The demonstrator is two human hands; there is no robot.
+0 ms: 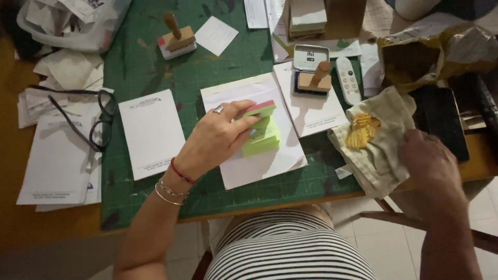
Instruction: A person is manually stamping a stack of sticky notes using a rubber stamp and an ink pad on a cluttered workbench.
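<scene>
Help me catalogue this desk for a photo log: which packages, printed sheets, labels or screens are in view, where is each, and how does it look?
Ink pad tin: top centre, open, silver lid, dark pad, wooden stamp on it.
Printed white sheet: beside the left hand, rectangular, small header.
Plastic bag: top left, clear, stuffed with paper.
Brown paper bag: top right, crumpled, open.
Dark tablet: right edge, black, screen off.

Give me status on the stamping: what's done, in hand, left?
Done: nothing visibly stamped; sheets look unmarked. In hand: left hand presses a green block stamp on the white sheet; right hand grips a cloth. Left: a printed sheet alongside.
</scene>
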